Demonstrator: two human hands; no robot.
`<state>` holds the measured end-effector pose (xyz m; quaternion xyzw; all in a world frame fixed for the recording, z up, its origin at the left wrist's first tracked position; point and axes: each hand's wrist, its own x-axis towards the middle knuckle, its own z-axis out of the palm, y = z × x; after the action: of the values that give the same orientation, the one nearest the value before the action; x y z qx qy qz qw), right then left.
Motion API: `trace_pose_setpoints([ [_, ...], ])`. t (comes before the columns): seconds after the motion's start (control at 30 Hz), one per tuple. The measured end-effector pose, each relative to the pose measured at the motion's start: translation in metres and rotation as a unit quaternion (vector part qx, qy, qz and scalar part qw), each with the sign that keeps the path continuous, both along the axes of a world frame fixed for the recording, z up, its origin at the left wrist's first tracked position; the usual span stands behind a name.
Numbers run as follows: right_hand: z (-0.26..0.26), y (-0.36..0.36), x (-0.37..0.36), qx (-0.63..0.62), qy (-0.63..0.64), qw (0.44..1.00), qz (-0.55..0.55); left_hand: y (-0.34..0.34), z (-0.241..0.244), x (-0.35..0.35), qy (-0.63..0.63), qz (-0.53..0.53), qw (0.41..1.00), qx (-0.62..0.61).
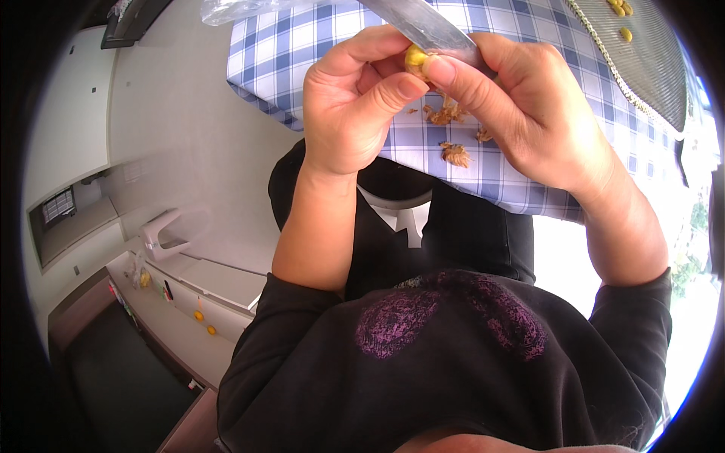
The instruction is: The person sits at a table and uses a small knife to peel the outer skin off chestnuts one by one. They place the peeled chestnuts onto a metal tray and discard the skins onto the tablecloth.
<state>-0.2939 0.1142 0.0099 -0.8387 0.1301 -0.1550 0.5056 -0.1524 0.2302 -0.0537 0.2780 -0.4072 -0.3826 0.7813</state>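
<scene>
Between the fingertips of my left hand (354, 107) is a small round yellow bulb-like piece (416, 56) with a brownish underside. My right hand (538, 107) grips a wide-bladed metal knife (422, 25), whose blade runs up and left past the top of the picture. The right thumb presses against the yellow piece, close to the blade's lower edge. How the handle sits in the palm is hidden. Beneath my hands, dry brown husk scraps (446, 113) lie on a blue-and-white checked tablecloth (277, 56). Another husk scrap (455, 154) rests nearer the table's edge.
At the right, a grey ribbed mat or tray (640, 68) with a corded rim carries several yellow pieces (625, 34). Clear plastic wrapping (243, 8) lies at the upper left. My dark-clad legs (481, 232) are under the table edge. White cabinets (68, 113) stand on the left.
</scene>
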Motion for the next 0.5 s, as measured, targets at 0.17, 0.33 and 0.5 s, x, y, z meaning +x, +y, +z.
trace_pose_setpoints([
  [0.17,0.007,-0.003,-0.003,0.019,0.04,0.999,0.012,-0.001,0.001,0.001,-0.019,-0.001,1.0,0.01],
  [0.33,0.008,-0.003,-0.004,0.024,0.031,0.999,0.003,-0.003,0.002,0.0,-0.02,0.011,1.0,0.001],
  [0.5,0.007,-0.011,-0.008,0.031,0.01,0.999,0.004,0.0,0.005,-0.001,0.009,0.014,1.0,0.026],
])
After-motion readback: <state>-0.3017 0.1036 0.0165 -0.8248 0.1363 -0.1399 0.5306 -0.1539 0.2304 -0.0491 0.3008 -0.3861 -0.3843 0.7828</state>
